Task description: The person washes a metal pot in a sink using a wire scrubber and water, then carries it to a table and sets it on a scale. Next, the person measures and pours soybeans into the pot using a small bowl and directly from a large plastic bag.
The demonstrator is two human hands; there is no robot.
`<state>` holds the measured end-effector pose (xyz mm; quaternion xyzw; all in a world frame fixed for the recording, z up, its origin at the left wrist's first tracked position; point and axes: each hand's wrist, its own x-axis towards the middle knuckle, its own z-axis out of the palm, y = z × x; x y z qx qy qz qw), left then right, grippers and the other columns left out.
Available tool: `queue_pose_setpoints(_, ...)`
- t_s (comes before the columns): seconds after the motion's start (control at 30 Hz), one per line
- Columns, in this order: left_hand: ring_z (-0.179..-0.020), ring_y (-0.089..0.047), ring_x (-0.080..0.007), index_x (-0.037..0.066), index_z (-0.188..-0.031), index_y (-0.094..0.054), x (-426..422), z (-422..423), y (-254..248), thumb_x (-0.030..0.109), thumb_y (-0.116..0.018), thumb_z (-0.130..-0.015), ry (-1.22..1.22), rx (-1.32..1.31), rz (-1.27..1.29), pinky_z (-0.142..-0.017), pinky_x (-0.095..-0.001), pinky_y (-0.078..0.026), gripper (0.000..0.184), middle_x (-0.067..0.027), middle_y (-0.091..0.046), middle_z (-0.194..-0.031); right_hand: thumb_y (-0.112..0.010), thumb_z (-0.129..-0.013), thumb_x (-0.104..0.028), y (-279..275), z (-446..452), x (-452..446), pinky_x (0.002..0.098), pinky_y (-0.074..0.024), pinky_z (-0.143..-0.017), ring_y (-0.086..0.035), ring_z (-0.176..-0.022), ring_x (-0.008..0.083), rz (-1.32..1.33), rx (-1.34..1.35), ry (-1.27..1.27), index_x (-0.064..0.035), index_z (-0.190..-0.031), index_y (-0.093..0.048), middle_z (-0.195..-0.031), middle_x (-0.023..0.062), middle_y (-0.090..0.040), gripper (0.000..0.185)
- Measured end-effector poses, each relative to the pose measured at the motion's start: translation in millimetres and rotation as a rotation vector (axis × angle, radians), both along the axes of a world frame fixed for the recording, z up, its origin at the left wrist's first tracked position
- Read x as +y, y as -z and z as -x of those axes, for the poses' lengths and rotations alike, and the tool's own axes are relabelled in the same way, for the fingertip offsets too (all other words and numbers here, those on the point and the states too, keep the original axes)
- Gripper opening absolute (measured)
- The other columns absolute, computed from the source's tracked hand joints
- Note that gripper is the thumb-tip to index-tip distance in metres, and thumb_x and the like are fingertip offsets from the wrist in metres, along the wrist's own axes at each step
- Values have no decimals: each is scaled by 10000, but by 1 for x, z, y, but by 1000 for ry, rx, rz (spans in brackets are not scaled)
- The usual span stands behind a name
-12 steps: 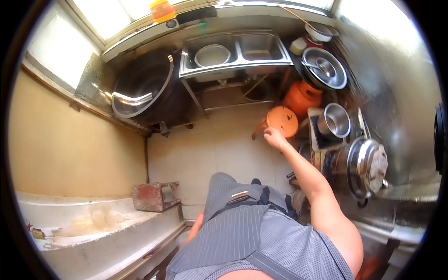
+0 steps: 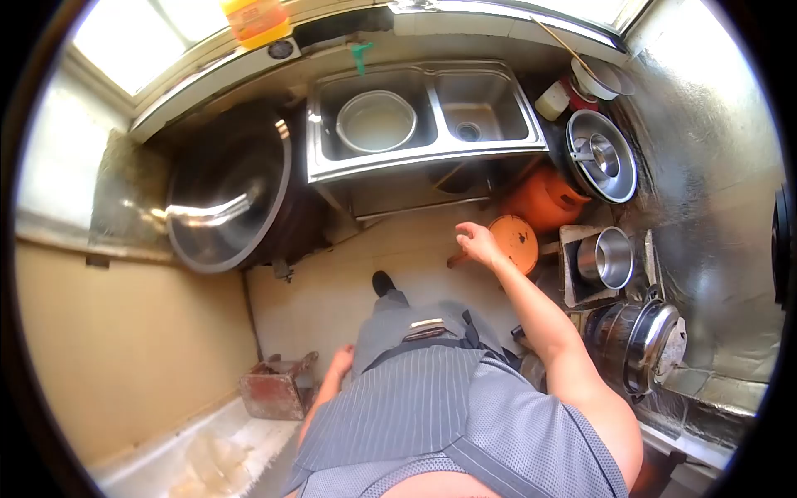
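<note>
My right hand [image 2: 477, 242] is stretched forward over the floor, beside the round orange stool [image 2: 518, 242]. Its fingers are apart and nothing shows in them; the wrist overlaps the stool's left edge. Down at my left thigh hangs my left hand [image 2: 342, 358], small in view, with its fingers not clearly visible. Ahead stands a two-basin steel sink [image 2: 349, 170]. A round metal basin [image 2: 376, 121] sits in its left bowl, while the right bowl shows its drain.
A large dark vat [image 2: 278, 199] stands left of the sink. On the right are an orange gas cylinder [image 2: 544, 199], a steel bowl [image 2: 621, 187], a steel pot [image 2: 613, 259] and a lidded pot [image 2: 649, 349]. A worn reddish wooden stool [image 2: 272, 393] is at lower left.
My view has moved closer to the sink, and one foot now shows ahead of me. My right hand has come off the stool's near edge with fingers loosened. The left hand has come into view.
</note>
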<state>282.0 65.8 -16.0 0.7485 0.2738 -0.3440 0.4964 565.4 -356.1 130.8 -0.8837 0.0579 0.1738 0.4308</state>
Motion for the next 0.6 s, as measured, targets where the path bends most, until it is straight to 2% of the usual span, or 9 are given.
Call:
queue_pose_setpoints(0.03,-757,-646,-195,-8,-1080,-629,12,-29,-12,250,-540,-902,54,66,-76,-721,-339,-517,326,-141,-682,-858,-597,-825,-212,3,-6,1,357,-491,-893,-640,-994,277,-49,79,88,-69,-1189,-611,-1062,160,-670,391)
queue_pose_setpoints(0.1,-704,-618,-165,-22,-1045,-626,43,-99,-19,241,-547,-894,77,-48,-77,-661,-312,-501,313,-102,-665,-790,-606,-833,-202,-12,-40,-4,346,-502,-851,-651,-920,267,-22,-74,112,-72,-1150,-634,-986,141,-684,344)
queue_pose_setpoints(0.17,-713,-602,-146,-30,-1048,-614,54,-166,-33,210,-542,-899,48,-144,-63,-650,-294,-490,291,-80,-659,-803,-611,-837,-205,-21,-72,-18,334,-509,-806,-655,-858,255,-8,-89,205,-70,-1125,-648,-939,129,-689,320)
queue_pose_setpoints(0.3,-769,-602,-117,-7,-1093,-590,41,-304,-111,127,-498,-941,-93,-382,137,-683,-249,-491,223,-69,-658,-912,-607,-845,-208,-19,-165,-62,337,-511,-783,-659,-819,252,22,-299,346,-60,-1076,-669,-902,144,-686,281)
queue_pose_setpoints(0.37,-792,-620,-121,14,-1096,-587,19,-348,-143,164,-500,-969,-113,-412,91,-702,-242,-498,215,-66,-658,-919,-612,-844,-213,-31,-211,-74,352,-510,-789,-662,-837,273,144,-287,341,-52,-1056,-671,-893,158,-684,273)
queue_pose_setpoints(0.4,-839,-629,-124,9,-1113,-587,13,-367,-151,162,-497,-972,-123,-410,112,-740,-239,-497,227,-81,-665,-974,-614,-843,-213,-24,-237,-80,357,-509,-791,-662,-846,283,156,-276,346,-52,-1045,-674,-898,162,-684,265)
queue_pose_setpoints(0.5,-859,-632,-127,4,-1120,-587,-17,-412,-170,160,-498,-973,-146,-431,125,-761,-245,-497,232,-88,-665,-993,-627,-829,-217,6,-311,-93,377,-506,-809,-658,-891,307,169,-189,347,-62,-1024,-681,-932,169,-684,255)
queue_pose_setpoints(0.6,-898,-635,-149,-12,-1156,-571,-33,-448,-172,141,-499,-964,-157,-418,102,-784,-264,-501,255,-102,-657,-1014,-636,-803,-218,64,-364,-93,413,-497,-844,-630,-953,355,324,-57,84,-77,-999,-692,-965,173,-678,248)
